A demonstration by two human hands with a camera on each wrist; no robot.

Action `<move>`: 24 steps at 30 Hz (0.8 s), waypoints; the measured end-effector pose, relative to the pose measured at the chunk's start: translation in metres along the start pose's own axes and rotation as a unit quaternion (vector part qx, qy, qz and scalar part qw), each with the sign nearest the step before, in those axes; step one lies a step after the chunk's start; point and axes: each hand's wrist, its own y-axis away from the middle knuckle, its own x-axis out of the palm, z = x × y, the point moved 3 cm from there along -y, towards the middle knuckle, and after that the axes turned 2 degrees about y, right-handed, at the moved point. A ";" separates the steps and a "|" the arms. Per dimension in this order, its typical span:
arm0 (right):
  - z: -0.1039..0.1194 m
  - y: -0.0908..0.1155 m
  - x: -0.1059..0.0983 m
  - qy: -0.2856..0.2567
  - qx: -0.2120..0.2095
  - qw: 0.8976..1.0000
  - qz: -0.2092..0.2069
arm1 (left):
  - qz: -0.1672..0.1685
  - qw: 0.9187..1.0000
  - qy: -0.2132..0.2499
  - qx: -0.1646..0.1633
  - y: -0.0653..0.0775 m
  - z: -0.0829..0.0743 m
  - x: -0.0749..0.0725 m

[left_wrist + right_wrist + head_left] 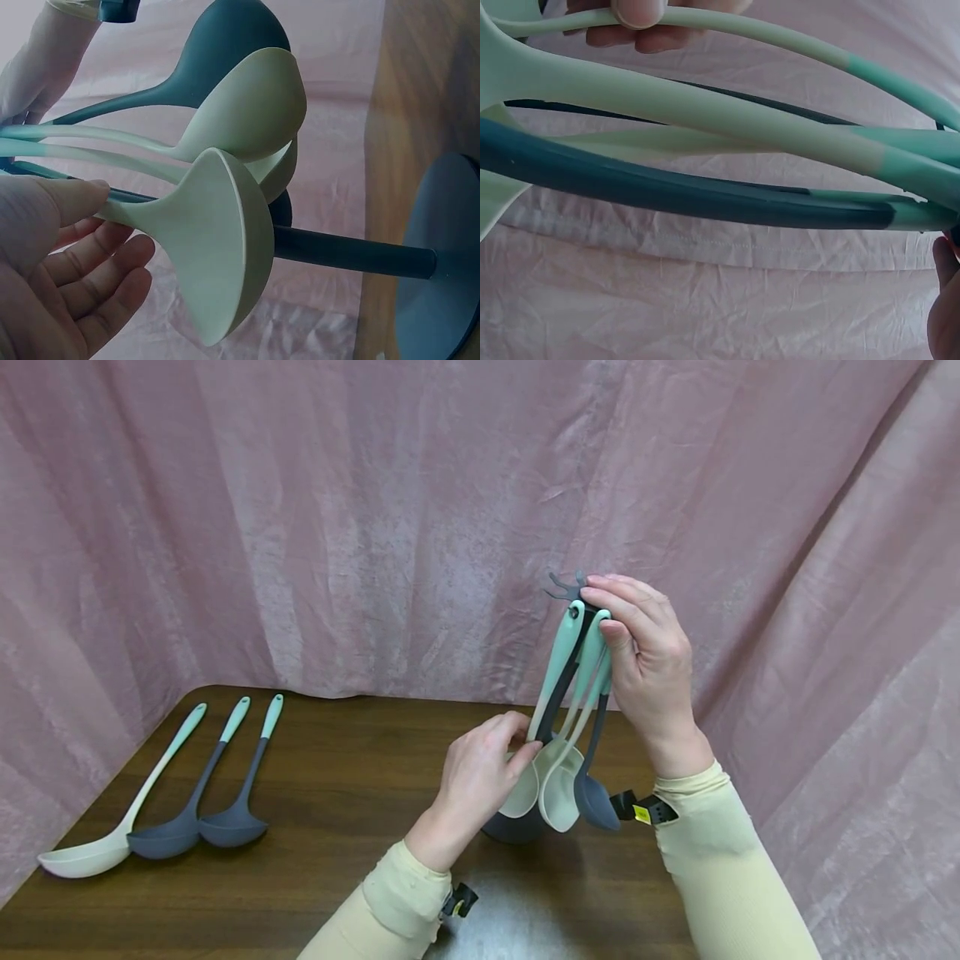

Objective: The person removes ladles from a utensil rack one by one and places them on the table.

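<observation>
A dark utensil stand (352, 251) with a round base and prongs at its top carries several hanging ladles with mint handles. My left hand (480, 768) pinches the shaft of a cream ladle (214, 240) just above its bowl. That ladle's handle top is up at the prongs. My right hand (648, 635) grips the top of the stand, with the thumb against the mint handles there. Beside the held ladle hang another cream ladle (561, 793) and a dark grey ladle (596, 802). The bowls partly hide the stand's pole and base in the head view.
On the left of the wooden table (360, 793) lie a cream ladle (86, 856) and two dark grey ladles, a middle one (165, 839) and a right one (232, 822), side by side. A pink curtain (412, 527) hangs close behind the table and along its sides.
</observation>
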 end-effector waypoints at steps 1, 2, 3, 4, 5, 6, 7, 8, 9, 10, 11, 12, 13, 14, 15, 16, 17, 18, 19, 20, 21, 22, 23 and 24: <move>0.000 0.000 0.000 0.004 0.001 1.000 -0.001 | 0.000 1.000 0.001 0.000 0.000 0.000 -0.001; 0.001 0.000 0.001 0.007 0.001 1.000 -0.003 | -0.001 1.000 0.000 0.001 0.000 0.000 -0.001; 0.002 0.000 0.001 0.010 0.002 1.000 -0.005 | -0.002 1.000 -0.002 0.002 0.000 0.001 -0.002; 0.002 0.001 0.002 0.013 0.002 1.000 -0.008 | -0.002 1.000 -0.004 0.002 0.000 0.001 -0.002; 0.002 0.001 0.002 0.015 0.002 1.000 -0.011 | -0.002 1.000 -0.006 0.002 0.000 0.001 -0.002; 0.003 0.001 0.003 0.018 0.003 1.000 -0.015 | -0.003 1.000 -0.008 0.004 0.000 0.001 -0.003; 0.003 0.001 0.003 0.020 0.004 1.000 -0.020 | -0.003 1.000 -0.009 0.005 0.000 0.001 -0.003; 0.003 0.001 0.004 0.022 0.004 0.999 -0.024 | -0.004 1.000 -0.011 0.007 0.000 0.000 -0.004; 0.004 0.001 0.004 0.025 0.005 0.999 -0.028 | -0.004 1.000 -0.013 0.008 0.000 0.000 -0.004; 0.005 0.001 0.005 0.027 0.005 0.999 -0.032 | -0.004 1.000 -0.014 0.010 0.000 0.000 -0.004; 0.005 0.001 0.005 0.029 0.007 0.999 -0.036 | -0.006 1.000 -0.016 0.012 0.000 0.000 -0.005; 0.006 0.000 0.005 0.032 0.007 0.999 -0.039 | -0.007 1.000 -0.017 0.013 -0.001 0.000 -0.006; 0.007 0.000 0.006 0.035 0.008 0.998 -0.042 | -0.007 1.000 -0.019 0.014 -0.001 0.000 -0.007; 0.008 0.000 0.006 0.038 0.008 0.998 -0.045 | -0.007 1.000 -0.020 0.014 -0.001 0.000 -0.007; 0.009 0.000 0.007 0.041 0.009 0.998 -0.049 | -0.008 1.000 -0.022 0.014 -0.001 0.000 -0.008; 0.009 0.000 0.008 0.046 0.009 0.998 -0.052 | -0.008 1.000 -0.023 0.014 -0.001 0.000 -0.008; 0.010 0.000 0.009 0.050 0.010 0.997 -0.055 | -0.008 1.000 -0.024 0.014 -0.001 0.000 -0.009; 0.010 0.000 0.010 0.055 0.011 0.997 -0.057 | -0.008 1.000 -0.024 0.014 -0.001 0.001 -0.009; 0.010 0.000 0.011 0.060 0.012 0.996 -0.059 | -0.009 1.000 -0.025 0.014 -0.001 0.001 -0.010; 0.010 0.001 0.012 0.066 0.012 0.996 -0.061 | -0.010 0.999 -0.027 0.014 -0.001 0.001 -0.011; 0.010 0.001 0.012 0.072 0.014 0.995 -0.062 | -0.012 0.999 -0.028 0.014 -0.001 0.001 -0.011; 0.010 0.001 0.013 0.079 0.015 0.995 -0.061 | -0.014 0.999 -0.029 0.014 -0.001 0.001 -0.012; 0.010 0.001 0.013 0.085 0.017 0.994 -0.062 | -0.016 0.999 -0.029 0.013 -0.001 0.001 -0.012; 0.010 0.002 0.013 0.092 0.019 0.994 -0.062 | -0.018 0.999 -0.029 0.013 -0.001 0.001 -0.013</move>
